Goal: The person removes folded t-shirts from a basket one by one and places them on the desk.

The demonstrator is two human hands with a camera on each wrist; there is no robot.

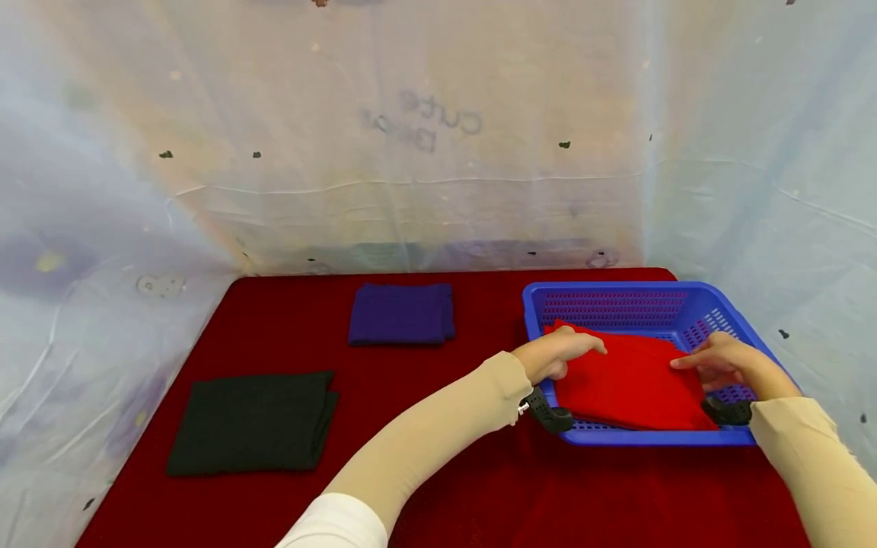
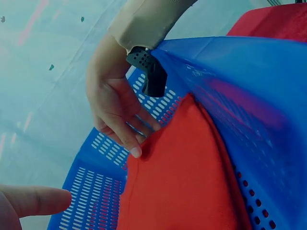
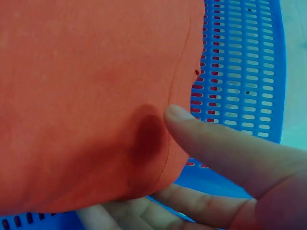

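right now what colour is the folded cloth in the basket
Red. The folded cloth in the blue basket shows best in the head view.

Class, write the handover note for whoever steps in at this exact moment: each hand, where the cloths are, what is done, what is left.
Left hand: relaxed, resting on the red cloth.
Right hand: fingers at that cloth's right edge, thumb on top.
Red cloth: folded, lying in the blue basket.
Purple cloth and black cloth: folded, on the red table, outside the basket.
Done: red cloth in the basket.
Left, probably: the other two cloths.
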